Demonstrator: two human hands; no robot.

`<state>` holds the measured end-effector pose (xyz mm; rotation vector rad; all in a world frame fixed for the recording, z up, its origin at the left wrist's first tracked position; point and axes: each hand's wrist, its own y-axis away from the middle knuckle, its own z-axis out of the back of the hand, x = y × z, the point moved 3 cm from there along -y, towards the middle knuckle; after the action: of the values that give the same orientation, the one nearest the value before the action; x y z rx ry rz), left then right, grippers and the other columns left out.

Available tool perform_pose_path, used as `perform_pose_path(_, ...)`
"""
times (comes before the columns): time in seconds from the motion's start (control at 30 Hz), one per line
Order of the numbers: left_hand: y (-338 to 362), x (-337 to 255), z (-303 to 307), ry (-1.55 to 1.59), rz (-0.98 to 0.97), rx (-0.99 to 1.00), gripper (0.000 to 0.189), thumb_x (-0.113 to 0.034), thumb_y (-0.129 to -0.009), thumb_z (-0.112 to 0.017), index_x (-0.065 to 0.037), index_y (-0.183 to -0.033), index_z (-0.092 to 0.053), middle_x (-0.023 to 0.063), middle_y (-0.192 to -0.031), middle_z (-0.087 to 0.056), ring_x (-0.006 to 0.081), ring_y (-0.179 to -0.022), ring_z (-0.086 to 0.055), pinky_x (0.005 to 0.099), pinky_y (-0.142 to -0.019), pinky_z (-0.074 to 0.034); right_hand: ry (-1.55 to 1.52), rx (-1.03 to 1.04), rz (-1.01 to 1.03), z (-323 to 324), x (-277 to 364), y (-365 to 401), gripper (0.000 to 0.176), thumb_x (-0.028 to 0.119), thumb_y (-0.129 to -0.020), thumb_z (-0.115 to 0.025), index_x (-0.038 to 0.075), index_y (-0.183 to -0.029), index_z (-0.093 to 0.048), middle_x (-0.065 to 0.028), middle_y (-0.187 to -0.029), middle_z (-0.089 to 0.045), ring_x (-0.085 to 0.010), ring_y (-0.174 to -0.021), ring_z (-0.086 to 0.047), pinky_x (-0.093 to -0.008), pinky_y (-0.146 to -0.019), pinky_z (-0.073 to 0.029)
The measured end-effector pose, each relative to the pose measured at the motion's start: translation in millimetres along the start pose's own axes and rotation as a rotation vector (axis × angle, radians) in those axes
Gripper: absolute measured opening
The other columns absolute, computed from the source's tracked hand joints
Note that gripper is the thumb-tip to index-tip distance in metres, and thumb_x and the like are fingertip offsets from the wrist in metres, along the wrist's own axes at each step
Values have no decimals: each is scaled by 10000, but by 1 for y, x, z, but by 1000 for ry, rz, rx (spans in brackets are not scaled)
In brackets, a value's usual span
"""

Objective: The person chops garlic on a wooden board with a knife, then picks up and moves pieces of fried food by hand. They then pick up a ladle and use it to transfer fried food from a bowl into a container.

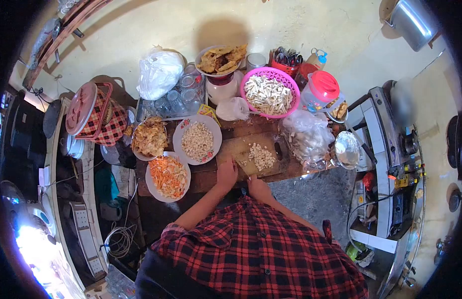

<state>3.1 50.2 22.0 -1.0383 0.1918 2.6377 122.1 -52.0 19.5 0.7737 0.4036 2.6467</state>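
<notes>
A wooden cutting board (236, 144) lies near the table's front edge with a heap of small pale diced pieces (261, 156) on it. My left hand (227, 172) rests at the board's left front corner, fingers drawn together; what they pinch, if anything, is too small to make out. Closed at the board's near edge, my right hand (259, 189) grips a knife (244, 173), whose thin blade slants up and left towards my left hand. Left of the board, a flowered plate (215, 130) holds more pale diced pieces.
A plate (150, 188) of shredded orange and pale food and a bowl (136, 151) of fried pieces stand at left. Behind are a pink basket (246, 79) of pale sticks, glasses (176, 99) and a red-lidded jug (322, 89). A plastic bag (306, 130) lies right.
</notes>
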Motion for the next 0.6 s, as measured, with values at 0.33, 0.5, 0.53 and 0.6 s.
perform_pose_path(0.33, 5, -10, 7, -76, -67, -13, 233, -88, -796, -557, -6, -978, -435, 229, -686, -597, 421, -669, -597, 515, -587, -475, -83, 34, 1, 3, 1, 3, 305, 289, -905, -454, -1, -996, -434, -292, -735, -599, -475, -732, -592, -562, -645, -462)
perform_pose_path(0.5, 4, -5, 5, -30, 16, 18, 223, -68, -780, -572, -32, -932, -413, 249, -710, -575, 442, -716, -581, 529, -624, -452, -13, -8, 65, -8, -2, -5, 291, 286, -900, -471, 12, -991, -429, -255, -713, -609, -440, -672, -610, -529, -587, -490)
perform_pose_path(0.53, 3, -5, 5, -24, 15, 10, 226, -65, -776, -576, -32, -928, -413, 239, -711, -577, 438, -715, -582, 517, -621, -456, 11, -19, 68, -11, -2, -8, 292, 286, -900, -471, 12, -993, -429, -253, -706, -608, -439, -672, -610, -527, -589, -491)
perform_pose_path(0.6, 3, -1, 1, -20, 10, 5, 228, -62, -772, -581, -33, -923, -413, 229, -712, -579, 433, -715, -584, 506, -618, -461, 32, -32, 69, -12, -2, -11, 293, 285, -900, -472, 11, -994, -429, -251, -699, -608, -439, -672, -610, -525, -591, -492)
